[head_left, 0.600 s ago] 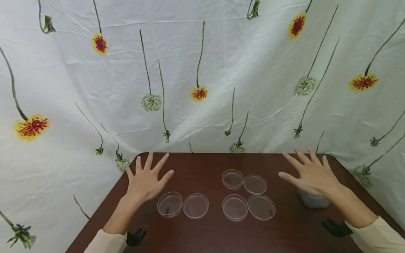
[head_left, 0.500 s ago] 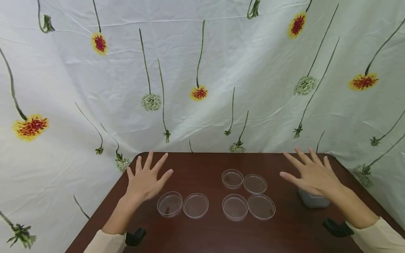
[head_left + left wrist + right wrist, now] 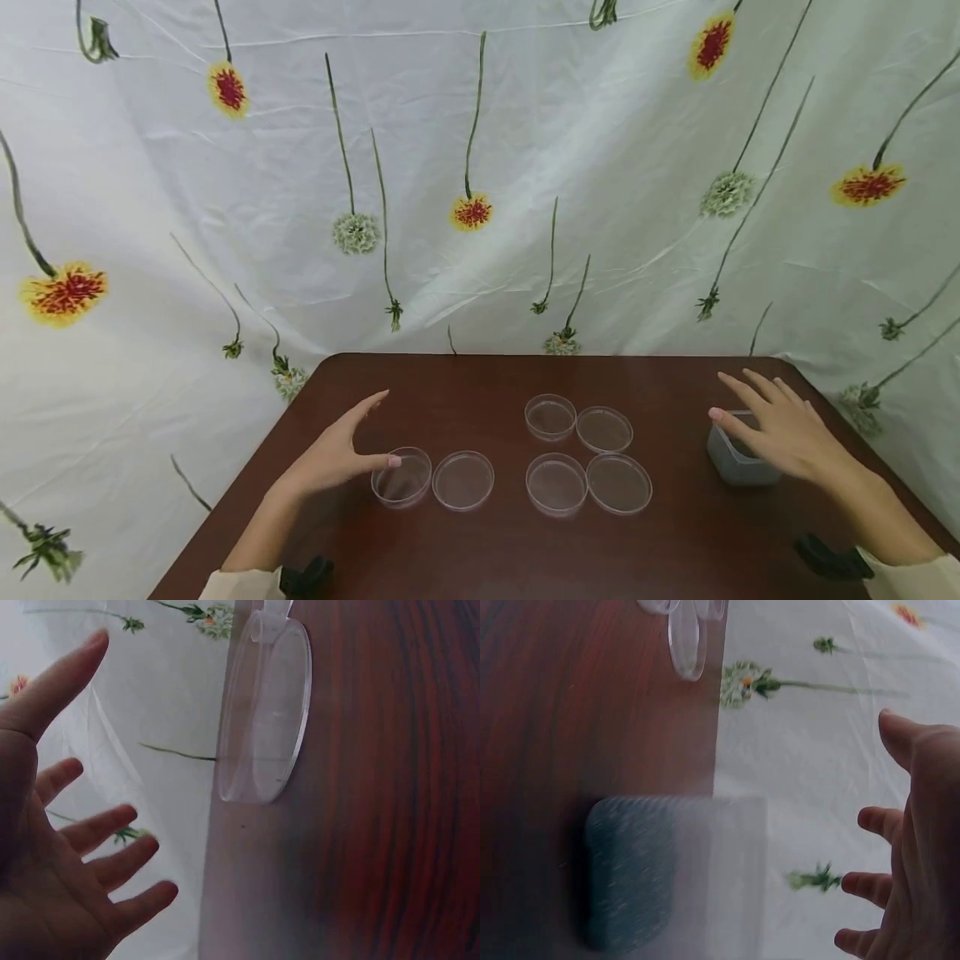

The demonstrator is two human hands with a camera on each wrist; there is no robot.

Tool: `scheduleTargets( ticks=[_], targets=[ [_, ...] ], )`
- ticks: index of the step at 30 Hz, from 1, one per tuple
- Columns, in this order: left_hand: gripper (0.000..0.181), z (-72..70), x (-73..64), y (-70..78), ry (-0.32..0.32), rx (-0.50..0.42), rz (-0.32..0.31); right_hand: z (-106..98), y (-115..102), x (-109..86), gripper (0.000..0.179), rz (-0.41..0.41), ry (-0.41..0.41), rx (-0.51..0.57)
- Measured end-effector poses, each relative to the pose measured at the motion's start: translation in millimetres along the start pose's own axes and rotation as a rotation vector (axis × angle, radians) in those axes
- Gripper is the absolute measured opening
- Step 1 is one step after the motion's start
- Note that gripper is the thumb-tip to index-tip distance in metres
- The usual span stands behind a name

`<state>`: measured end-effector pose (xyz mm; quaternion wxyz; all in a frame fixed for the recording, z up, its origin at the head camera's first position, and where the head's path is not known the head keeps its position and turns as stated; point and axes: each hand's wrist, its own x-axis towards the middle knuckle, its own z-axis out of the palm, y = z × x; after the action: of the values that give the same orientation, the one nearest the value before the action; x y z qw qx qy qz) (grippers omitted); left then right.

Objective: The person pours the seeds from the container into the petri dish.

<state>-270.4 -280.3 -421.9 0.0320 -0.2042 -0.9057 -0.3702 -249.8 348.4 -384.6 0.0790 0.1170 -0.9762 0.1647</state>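
I have the left hand [image 3: 330, 457] spread near a dish [image 3: 402, 492], the right hand [image 3: 783, 429] spread by the tub [image 3: 738, 468], neither holding anything; I judge all handling yet undone.

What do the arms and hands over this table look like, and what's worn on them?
The left hand and right hand are a person's, both ungloved, with five fingers each. The sleeves are plain cream, and a black piece shows at each sleeve's end, its details too dark to tell.
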Motion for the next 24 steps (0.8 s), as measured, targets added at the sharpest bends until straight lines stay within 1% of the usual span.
scheduleTargets(
  ticks=[4, 6, 9, 11, 13, 16, 19, 21, 24],
  targets=[
    [0.105, 2.3, -5.2, -13.3, -0.089, -0.160, -0.004, 8.0, 19.9, -6.7, 0.074, -0.020, 0.005, 0.088],
    [0.105, 4.3, -7.3, -19.0, -0.115, -0.218, -0.002, 10.5, 28.1, -9.4, 0.073, -0.022, 0.002, 0.125],
    [0.104, 8.2, -9.3, -25.4, -0.145, -0.291, -0.020, 12.1, 38.2, -11.6, 0.074, -0.010, -0.010, 0.171],
    [0.103, 9.5, -9.7, -28.6, -0.171, -0.307, -0.018, 13.8, 43.5, -12.2, 0.074, 0.002, -0.020, 0.205],
    [0.102, 10.3, -10.3, -30.8, -0.202, -0.304, -0.017, 15.9, 48.1, -12.9, 0.075, 0.016, -0.039, 0.226],
    [0.101, 11.1, -10.9, -33.5, -0.247, -0.275, 0.000, 18.0, 53.7, -14.8, 0.081, 0.066, -0.107, 0.277],
    [0.101, 13.0, -12.4, -34.7, -0.274, -0.259, -0.017, 19.9, 59.2, -17.6, 0.086, 0.107, -0.186, 0.363],
    [0.099, 14.2, -14.0, -34.6, -0.275, -0.270, -0.039, 21.4, 63.5, -18.6, 0.086, 0.100, -0.218, 0.447],
    [0.096, 16.1, -16.8, -33.5, -0.259, -0.286, -0.068, 23.1, 71.8, -19.8, 0.081, 0.046, -0.235, 0.569]
  ],
)
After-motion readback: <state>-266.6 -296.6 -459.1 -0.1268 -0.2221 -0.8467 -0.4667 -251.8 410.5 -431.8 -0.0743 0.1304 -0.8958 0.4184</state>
